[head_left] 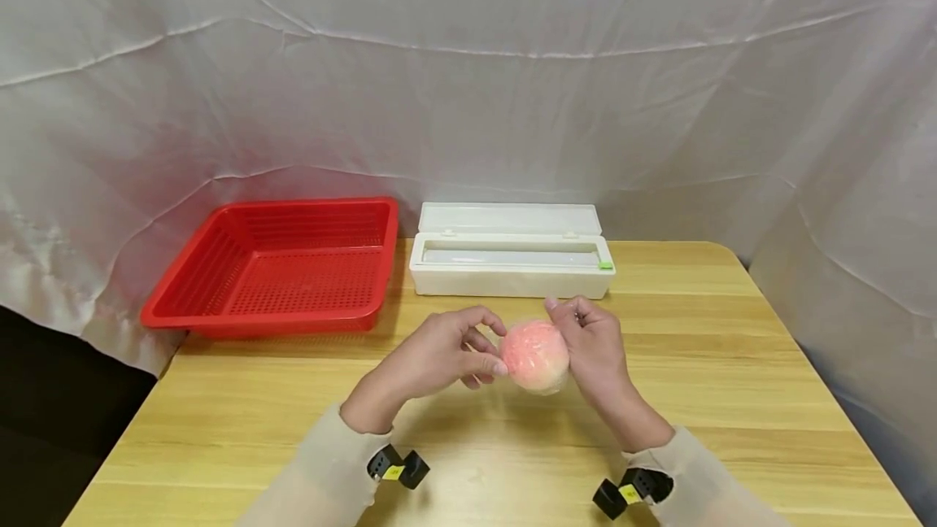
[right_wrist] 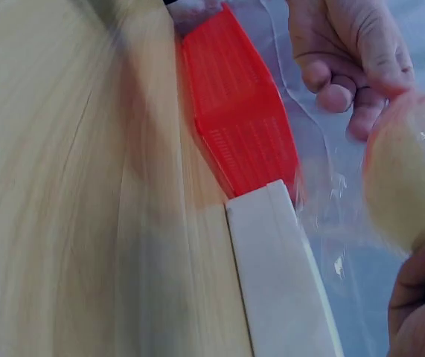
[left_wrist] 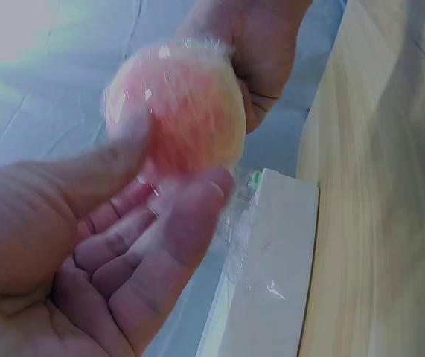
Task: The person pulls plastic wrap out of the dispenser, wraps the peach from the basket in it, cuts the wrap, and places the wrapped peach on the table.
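A pink and pale-yellow peach (head_left: pixel 536 354) in clear plastic wrap is held above the table between both hands. My right hand (head_left: pixel 596 348) grips it from the right side. My left hand (head_left: pixel 446 352) is at its left side, thumb and index finger spread and loosely bent at the wrapped surface. In the left wrist view, the left thumb overlaps the peach (left_wrist: pixel 186 97), and a loose flap of plastic wrap (left_wrist: pixel 234 253) hangs beside the index fingertip. Seen from the right wrist, more loose film (right_wrist: pixel 331 201) trails from the peach. Blur hides the exact left finger contact.
Behind the hands a white cling-film box (head_left: pixel 512 281) stands with its lid raised and a green slider at its right end. To its left sits a red perforated basket (head_left: pixel 263 322). A pale curtain (head_left: pixel 468 120) hangs behind the wooden table (head_left: pixel 732 397).
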### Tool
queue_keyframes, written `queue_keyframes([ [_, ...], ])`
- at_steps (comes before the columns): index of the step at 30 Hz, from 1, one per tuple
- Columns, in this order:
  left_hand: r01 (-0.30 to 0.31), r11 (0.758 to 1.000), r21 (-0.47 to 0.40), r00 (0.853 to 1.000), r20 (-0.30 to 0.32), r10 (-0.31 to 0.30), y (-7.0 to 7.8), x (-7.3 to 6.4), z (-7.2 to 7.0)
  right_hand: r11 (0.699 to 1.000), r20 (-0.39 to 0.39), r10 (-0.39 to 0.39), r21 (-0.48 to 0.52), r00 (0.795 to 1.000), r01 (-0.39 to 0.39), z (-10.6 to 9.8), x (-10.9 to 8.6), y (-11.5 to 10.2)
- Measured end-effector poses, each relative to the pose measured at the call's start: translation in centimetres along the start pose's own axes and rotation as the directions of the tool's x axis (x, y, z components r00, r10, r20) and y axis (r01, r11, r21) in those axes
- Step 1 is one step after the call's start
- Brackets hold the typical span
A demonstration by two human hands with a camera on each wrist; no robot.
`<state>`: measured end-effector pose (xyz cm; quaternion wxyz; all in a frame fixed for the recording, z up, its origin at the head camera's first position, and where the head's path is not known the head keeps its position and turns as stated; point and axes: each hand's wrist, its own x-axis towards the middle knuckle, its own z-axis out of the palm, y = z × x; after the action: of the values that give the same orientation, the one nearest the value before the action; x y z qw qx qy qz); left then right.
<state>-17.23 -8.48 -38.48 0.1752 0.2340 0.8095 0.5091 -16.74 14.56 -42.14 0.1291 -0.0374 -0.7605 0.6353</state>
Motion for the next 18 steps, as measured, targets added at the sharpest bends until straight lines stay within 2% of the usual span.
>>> queue_keyframes([
  [2,0.023,0.995,-0.095,0.999,0.049,-0.019,-0.1,0.0,0.3,0.998,-0.034,-0.048,-0.044,0.998,0.046,0.1,-0.2,-0.2],
  [4,0.038,0.991,-0.125,0.996,0.084,-0.027,-0.2,-0.1,0.7,0.986,-0.064,-0.127,-0.12,0.99,0.118,0.4,-0.5,-0.4],
  [6,0.038,0.992,-0.119,0.995,0.093,-0.027,-0.3,-0.1,1.4,0.954,-0.062,-0.246,-0.19,0.967,0.23,0.7,-1.0,-0.5],
  [8,0.034,0.997,-0.073,0.998,0.054,-0.03,-0.4,0.0,2.3,0.897,-0.032,-0.388,-0.244,0.921,0.369,1.1,-1.5,-0.6],
  [10,0.03,0.998,-0.047,0.999,-0.01,-0.03,-0.5,0.2,3.2,0.828,0.01,-0.509,-0.269,0.861,0.493,1.4,-1.9,-0.6],
  [12,0.019,1.0,-0.019,0.997,-0.078,-0.021,-0.6,0.4,3.9,0.758,0.043,-0.593,-0.307,0.804,0.576,1.6,-2.0,-0.7],
  [13,0.018,1.0,-0.015,0.995,-0.095,-0.02,-0.6,0.4,4.2,0.733,0.053,-0.614,-0.331,0.788,0.594,1.7,-2.1,-0.9],
  [14,0.011,1.0,-0.017,0.995,-0.104,-0.013,-0.6,0.4,4.3,0.716,0.064,-0.622,-0.357,0.78,0.6,1.6,-2.0,-1.1],
  [15,0.005,1.0,-0.019,0.994,-0.106,-0.007,-0.7,0.4,4.4,0.708,0.072,-0.618,-0.383,0.783,0.594,1.6,-2.0,-1.3],
  [16,-0.002,1.0,-0.021,0.994,-0.105,0.0,-0.7,0.4,4.4,0.716,0.081,-0.594,-0.401,0.8,0.572,1.5,-2.0,-1.5],
  [17,-0.011,1.0,-0.02,0.995,-0.102,0.009,-0.7,0.4,4.4,0.733,0.092,-0.557,-0.414,0.826,0.54,1.5,-2.0,-1.8],
  [18,-0.022,1.0,-0.021,0.995,-0.094,0.02,-0.7,0.3,4.4,0.762,0.102,-0.502,-0.418,0.859,0.495,1.4,-1.9,-2.2],
])
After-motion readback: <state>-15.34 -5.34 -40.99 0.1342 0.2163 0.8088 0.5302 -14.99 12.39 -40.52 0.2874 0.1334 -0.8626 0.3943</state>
